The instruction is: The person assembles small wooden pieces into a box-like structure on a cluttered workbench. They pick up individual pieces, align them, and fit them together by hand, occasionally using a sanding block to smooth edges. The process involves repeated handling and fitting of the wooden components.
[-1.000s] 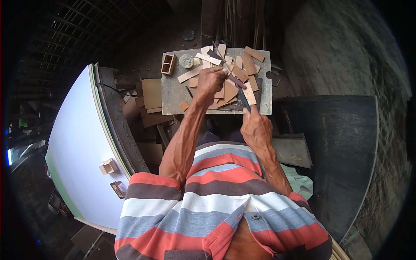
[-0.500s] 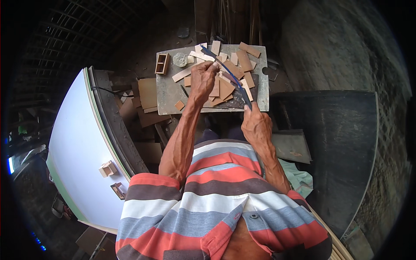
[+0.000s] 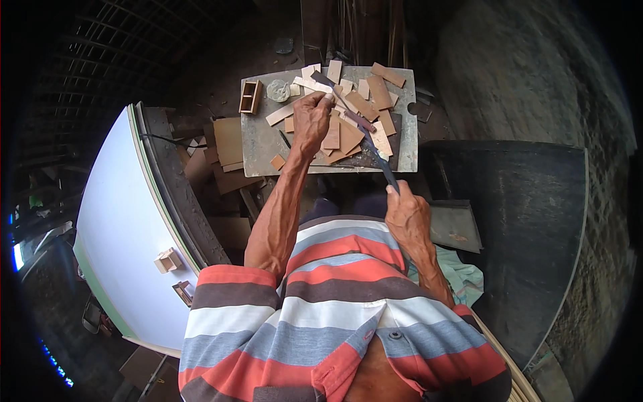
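Observation:
My left hand [image 3: 312, 119] reaches out over a grey work board [image 3: 258, 144] strewn with several small flat wooden pieces [image 3: 365, 105]. Its fingers pinch one pale wooden strip [image 3: 315, 85] near the board's far side. My right hand [image 3: 406, 213] stays close to my body, just below the board's near edge, and grips the handle of a long thin dark blade [image 3: 365, 130]. The blade runs diagonally up and left across the wooden pieces toward my left fingers. A striped shirt fills the lower part of the view.
A small open wooden box [image 3: 250, 96] and a round pale lump [image 3: 278, 90] sit at the board's far left. A large white panel [image 3: 117, 228] leans at the left, with small wooden blocks [image 3: 169, 260] on it. Cardboard scraps [image 3: 228, 144] lie between them. A dark curved wall [image 3: 529, 234] stands right.
My left hand has reached farther across the board, onto the pale strip at its far side. The right hand has stayed on the blade handle near the board's near edge.

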`<state>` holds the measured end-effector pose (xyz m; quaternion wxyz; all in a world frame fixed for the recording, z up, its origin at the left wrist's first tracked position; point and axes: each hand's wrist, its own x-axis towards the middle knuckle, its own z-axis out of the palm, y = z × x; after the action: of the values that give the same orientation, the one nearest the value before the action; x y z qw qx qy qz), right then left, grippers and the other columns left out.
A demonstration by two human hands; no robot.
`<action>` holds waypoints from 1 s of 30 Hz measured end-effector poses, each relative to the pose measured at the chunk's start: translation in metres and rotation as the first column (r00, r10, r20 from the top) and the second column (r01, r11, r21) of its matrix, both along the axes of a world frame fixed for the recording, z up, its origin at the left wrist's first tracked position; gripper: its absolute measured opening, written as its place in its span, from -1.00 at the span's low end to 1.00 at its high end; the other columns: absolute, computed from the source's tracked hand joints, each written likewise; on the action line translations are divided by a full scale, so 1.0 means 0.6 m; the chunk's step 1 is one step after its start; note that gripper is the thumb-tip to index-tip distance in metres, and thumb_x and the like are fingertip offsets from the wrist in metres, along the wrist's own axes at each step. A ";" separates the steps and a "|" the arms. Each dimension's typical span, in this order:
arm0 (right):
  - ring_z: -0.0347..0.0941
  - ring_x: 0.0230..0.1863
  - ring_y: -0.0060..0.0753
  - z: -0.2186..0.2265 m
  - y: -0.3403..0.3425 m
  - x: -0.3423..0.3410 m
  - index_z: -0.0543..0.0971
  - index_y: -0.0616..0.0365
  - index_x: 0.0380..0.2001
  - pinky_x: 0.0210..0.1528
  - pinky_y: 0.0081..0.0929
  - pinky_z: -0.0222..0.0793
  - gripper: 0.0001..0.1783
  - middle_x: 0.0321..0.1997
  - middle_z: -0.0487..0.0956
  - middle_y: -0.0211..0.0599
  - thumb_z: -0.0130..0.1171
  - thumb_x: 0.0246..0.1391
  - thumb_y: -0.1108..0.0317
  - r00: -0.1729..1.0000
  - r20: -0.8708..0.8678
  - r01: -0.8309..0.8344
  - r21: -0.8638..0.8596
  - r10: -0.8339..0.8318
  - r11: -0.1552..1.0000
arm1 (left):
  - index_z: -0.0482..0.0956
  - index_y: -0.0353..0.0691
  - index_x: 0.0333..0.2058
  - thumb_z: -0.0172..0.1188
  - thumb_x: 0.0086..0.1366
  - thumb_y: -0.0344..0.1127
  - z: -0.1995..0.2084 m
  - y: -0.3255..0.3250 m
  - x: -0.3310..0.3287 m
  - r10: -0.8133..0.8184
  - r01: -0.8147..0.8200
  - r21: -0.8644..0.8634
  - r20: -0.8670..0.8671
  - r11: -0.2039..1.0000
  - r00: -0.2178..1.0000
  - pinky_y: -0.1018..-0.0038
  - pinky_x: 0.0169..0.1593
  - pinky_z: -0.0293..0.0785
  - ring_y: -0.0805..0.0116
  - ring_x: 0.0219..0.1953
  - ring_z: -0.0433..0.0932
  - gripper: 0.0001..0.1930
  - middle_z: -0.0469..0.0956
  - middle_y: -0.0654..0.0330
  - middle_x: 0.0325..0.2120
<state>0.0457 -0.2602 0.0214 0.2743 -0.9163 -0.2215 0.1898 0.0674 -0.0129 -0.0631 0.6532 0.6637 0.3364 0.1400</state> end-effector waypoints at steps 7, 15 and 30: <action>0.45 -0.59 0.17 -0.030 -0.008 0.034 0.47 0.21 -0.34 -0.53 -0.03 0.28 -0.78 -0.70 0.44 0.05 -0.02 0.22 0.27 0.995 -0.008 0.095 0.089 -0.095 0.991 | 0.49 -0.24 -0.53 0.12 0.30 -0.26 -0.022 -0.029 0.020 -0.092 0.088 -0.118 -0.030 0.989 0.995 0.65 -0.58 0.05 0.69 -0.65 0.14 -0.75 0.27 0.47 -0.69; 0.47 -0.54 0.21 -0.034 -0.002 0.039 0.48 0.21 -0.26 -0.48 0.00 0.30 -0.78 -0.66 0.48 0.07 0.00 0.21 0.26 0.998 -0.055 0.042 0.045 -0.039 0.998 | 0.57 -0.32 -0.39 0.13 0.30 -0.28 -0.033 -0.044 0.041 -0.068 0.064 -0.122 -0.031 0.991 0.997 0.68 -0.54 0.15 0.67 -0.61 0.23 -0.79 0.40 0.41 -0.61; 0.51 -0.50 0.23 -0.049 0.009 0.033 0.48 0.24 -0.28 -0.44 0.03 0.38 -0.73 -0.62 0.53 0.10 -0.01 0.20 0.22 0.997 -0.055 0.048 -0.026 -0.049 0.999 | 0.67 -0.34 -0.48 0.08 0.25 -0.29 -0.012 -0.058 0.043 -0.191 0.165 -0.274 -0.074 0.947 0.979 0.59 -0.63 0.04 0.63 -0.71 0.15 -0.73 0.56 0.18 -0.69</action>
<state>0.0658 -0.2547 -0.0081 0.2734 -0.9192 -0.1893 0.2111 0.0933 -0.0479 -0.0704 0.7290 0.6035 0.3229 0.0007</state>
